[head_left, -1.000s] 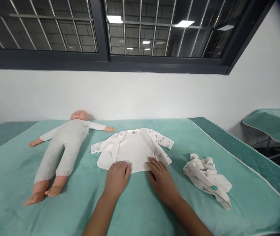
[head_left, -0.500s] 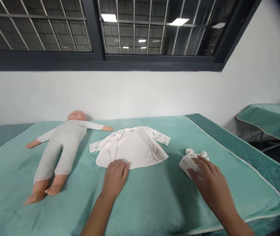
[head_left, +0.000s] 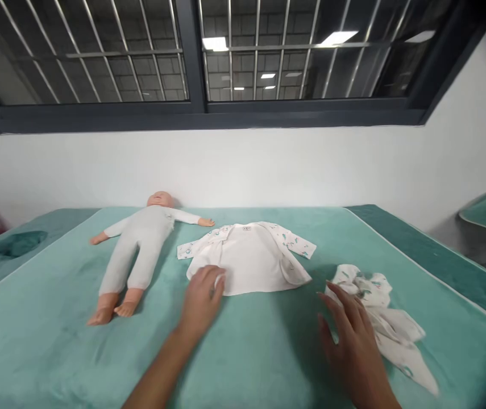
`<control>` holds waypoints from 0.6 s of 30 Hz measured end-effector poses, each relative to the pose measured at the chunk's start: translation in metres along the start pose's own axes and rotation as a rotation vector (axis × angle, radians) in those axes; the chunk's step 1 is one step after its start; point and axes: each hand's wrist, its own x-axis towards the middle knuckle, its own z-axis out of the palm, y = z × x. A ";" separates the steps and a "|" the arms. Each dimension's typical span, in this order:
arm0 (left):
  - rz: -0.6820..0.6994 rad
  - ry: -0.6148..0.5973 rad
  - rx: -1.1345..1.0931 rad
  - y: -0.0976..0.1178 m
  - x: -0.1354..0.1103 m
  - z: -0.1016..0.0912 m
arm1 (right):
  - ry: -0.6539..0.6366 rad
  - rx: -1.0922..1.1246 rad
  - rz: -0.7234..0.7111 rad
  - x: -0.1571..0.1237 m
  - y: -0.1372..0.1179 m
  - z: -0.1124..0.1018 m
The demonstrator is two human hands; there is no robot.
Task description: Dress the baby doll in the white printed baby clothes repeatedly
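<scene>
A small white baby jacket (head_left: 253,261) with printed sleeves lies front-open on the green blanket (head_left: 260,352). At its lower left hem is my left hand (head_left: 202,301), fingers loosely bent and thumb apart; it seems to hold nothing. Further right, a crumpled white printed baby garment (head_left: 394,329) lies loosely, one end stretched toward the front. My right hand (head_left: 349,338) is at this garment's left side with its fingers apart, hiding part of the cloth. Whether its fingertips touch the fabric is unclear.
A baby doll (head_left: 144,244) in a white suit lies on its back at the left, head toward the wall (head_left: 243,165). Above is a dark-framed window (head_left: 200,116) with bars. Dark green folded cloth (head_left: 12,243) lies at far left.
The view has turned left, shifting the scene rightward. The crumpled garment, bunched under my right hand before, now lies more spread out, and that hand's fingers have opened away from it.
</scene>
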 end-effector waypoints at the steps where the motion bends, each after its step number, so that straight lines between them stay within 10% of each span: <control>1: -0.053 0.058 0.030 -0.014 0.005 -0.016 | 0.005 0.020 -0.003 0.005 -0.010 0.004; 8: -0.373 0.266 0.266 -0.142 0.029 -0.123 | -0.181 0.455 0.028 0.082 -0.104 0.069; 12: -0.731 0.132 0.147 -0.196 0.033 -0.140 | -0.351 0.667 -0.008 0.154 -0.188 0.152; 18: -0.917 -0.067 -0.455 -0.231 0.050 -0.143 | -0.589 0.518 -0.024 0.271 -0.287 0.278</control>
